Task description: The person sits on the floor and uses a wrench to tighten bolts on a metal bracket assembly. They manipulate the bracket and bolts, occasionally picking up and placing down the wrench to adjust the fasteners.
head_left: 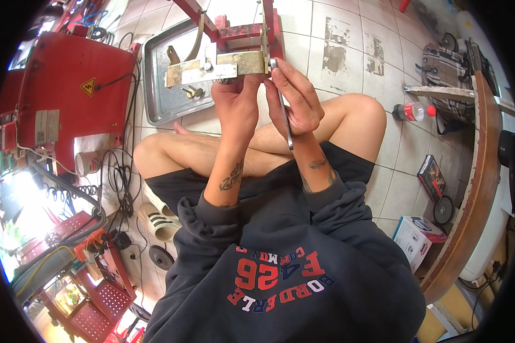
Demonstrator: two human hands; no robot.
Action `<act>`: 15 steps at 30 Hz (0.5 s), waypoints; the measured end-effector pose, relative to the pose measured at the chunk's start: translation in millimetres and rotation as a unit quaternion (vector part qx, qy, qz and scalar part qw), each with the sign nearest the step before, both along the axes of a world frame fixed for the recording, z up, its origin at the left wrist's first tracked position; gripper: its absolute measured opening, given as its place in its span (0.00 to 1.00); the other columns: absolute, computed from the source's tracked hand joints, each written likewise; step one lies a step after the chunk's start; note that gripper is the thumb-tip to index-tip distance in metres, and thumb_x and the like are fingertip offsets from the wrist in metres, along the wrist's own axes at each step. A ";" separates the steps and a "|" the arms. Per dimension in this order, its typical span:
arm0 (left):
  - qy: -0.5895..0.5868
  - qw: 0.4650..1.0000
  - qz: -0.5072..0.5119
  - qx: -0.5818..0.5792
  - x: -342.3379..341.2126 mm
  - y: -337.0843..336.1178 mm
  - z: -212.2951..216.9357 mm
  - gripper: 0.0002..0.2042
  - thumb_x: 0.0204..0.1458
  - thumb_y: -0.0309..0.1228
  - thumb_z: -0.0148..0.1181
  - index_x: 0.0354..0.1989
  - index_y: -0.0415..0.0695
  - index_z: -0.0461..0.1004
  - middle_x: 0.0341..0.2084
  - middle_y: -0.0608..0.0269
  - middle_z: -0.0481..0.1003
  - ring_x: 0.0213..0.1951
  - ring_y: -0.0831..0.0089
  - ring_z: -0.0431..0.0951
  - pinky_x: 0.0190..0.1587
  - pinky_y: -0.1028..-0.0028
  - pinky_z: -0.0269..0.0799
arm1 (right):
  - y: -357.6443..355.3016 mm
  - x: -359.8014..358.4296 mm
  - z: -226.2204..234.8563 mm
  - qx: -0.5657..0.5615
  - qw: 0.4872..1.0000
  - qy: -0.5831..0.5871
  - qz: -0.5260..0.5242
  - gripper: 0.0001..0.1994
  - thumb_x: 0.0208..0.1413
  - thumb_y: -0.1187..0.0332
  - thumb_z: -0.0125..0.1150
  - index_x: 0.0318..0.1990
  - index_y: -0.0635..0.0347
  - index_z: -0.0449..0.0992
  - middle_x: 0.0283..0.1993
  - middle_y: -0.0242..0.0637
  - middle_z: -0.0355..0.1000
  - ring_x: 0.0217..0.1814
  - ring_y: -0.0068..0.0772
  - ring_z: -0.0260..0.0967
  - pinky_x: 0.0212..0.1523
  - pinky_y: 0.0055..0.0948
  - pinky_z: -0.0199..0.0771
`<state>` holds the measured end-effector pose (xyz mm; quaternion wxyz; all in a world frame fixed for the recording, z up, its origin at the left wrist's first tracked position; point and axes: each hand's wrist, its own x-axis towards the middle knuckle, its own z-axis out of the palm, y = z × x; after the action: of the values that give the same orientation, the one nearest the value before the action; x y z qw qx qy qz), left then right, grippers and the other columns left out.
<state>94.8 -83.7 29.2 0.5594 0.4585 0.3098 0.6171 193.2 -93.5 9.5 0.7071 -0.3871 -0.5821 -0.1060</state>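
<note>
Wrench [286,123] in grip, its long axis runs away from the person's body, leaning slightly left toward the far tip: the upper end sits at the right end of a metal bar [250,62], and the lower end points back toward the lap, a little to the right. The metal bar lies crosswise to it, its long axis running left to right with the right end somewhat farther from the body, in front of a red frame [241,32]. A pale plate [226,71] is set along the near side of the bar, with a bolt head [208,67] standing on it. The right hand [301,108] grasps the wrench, thumb on the left side, index finger stretched up near the upper end, the other fingers bent; its forearm [316,166] slants up and leftward from a pushed-up sleeve. The left hand [236,108] is raised with its back toward the view, thumb upright against the bar's near edge close to the right end; its other fingers bend underneath, where the bar hides the tips, so whether they clasp it I cannot tell. The left forearm [225,171] rises nearly straight, tilting slightly right. Both wrists hang above crossed legs [349,120]. Left of the hands, a metal tray [161,103] rests on the tiled floor [294,48], partly beneath the bar, with small bolts [191,92] lying in it.
</note>
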 end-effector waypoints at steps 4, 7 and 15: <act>-0.058 0.998 0.020 -0.015 8.4 -4.5 -3.4 0.08 0.62 0.23 0.55 0.48 0.37 0.73 0.42 0.59 0.78 0.42 0.75 0.78 0.43 0.79 0.75 | -1.5 0.7 1.0 -0.009 1.000 0.003 0.003 0.16 0.45 0.81 0.71 0.44 0.65 0.81 0.47 0.46 0.77 0.46 0.41 0.79 0.45 0.31 0.82; -0.063 0.998 0.032 0.000 8.9 -9.1 -6.2 0.09 0.61 0.24 0.55 0.49 0.37 0.73 0.43 0.58 0.77 0.44 0.75 0.78 0.45 0.78 0.75 | -2.7 1.3 4.1 -0.012 1.000 -0.001 0.007 0.15 0.45 0.81 0.70 0.44 0.65 0.81 0.47 0.46 0.77 0.46 0.41 0.78 0.45 0.31 0.82; 0.016 0.999 0.023 0.047 0.8 -3.6 2.3 0.11 0.62 0.26 0.57 0.50 0.36 0.72 0.42 0.60 0.77 0.43 0.78 0.76 0.43 0.79 0.72 | 3.6 9.0 8.4 0.017 0.998 -0.049 0.018 0.17 0.47 0.84 0.67 0.47 0.67 0.76 0.45 0.48 0.76 0.46 0.42 0.78 0.44 0.31 0.82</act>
<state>95.6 -87.3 31.5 0.5180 0.4865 0.3000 0.6364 202.2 -89.9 17.9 0.6859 -0.3587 -0.6213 -0.1217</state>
